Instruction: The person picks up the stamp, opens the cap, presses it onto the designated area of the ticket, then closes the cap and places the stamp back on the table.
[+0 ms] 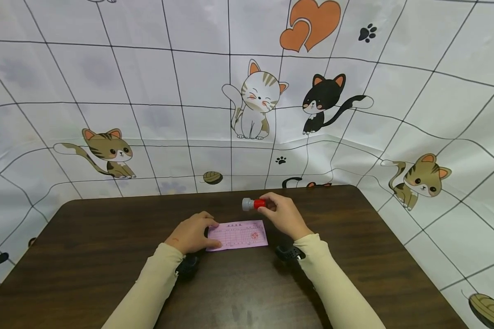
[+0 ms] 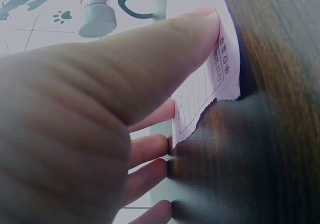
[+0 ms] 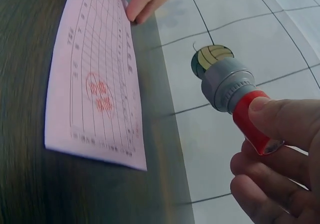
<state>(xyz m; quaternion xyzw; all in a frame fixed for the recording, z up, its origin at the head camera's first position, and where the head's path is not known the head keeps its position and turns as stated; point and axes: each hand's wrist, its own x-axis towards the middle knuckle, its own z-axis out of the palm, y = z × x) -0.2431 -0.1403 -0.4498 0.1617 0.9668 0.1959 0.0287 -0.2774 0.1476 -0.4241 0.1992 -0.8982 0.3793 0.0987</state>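
A pink printed slip of paper point(image 1: 238, 236) lies on the table, its left edge torn and jagged in the left wrist view. My left hand point(image 1: 192, 233) rests at the slip's left end, the thumb pressing on the paper and the other fingers spread toward its far edge. Up and to the right, my right hand point(image 1: 287, 215) holds a stamp point(image 1: 253, 204) above the table by its red handle, between thumb and fingers. The stamp's grey round head point(image 3: 227, 84) points left, apart from the paper. A red stamped mark point(image 3: 101, 93) shows on the slip's right part.
The dark wood-grain table point(image 1: 107, 256) ends just beyond the hands. Behind it and along the right side hangs a white sheet point(image 1: 189, 114) with grid lines and cartoon cats. Dark straps with devices point(image 1: 290, 252) sit at both wrists.
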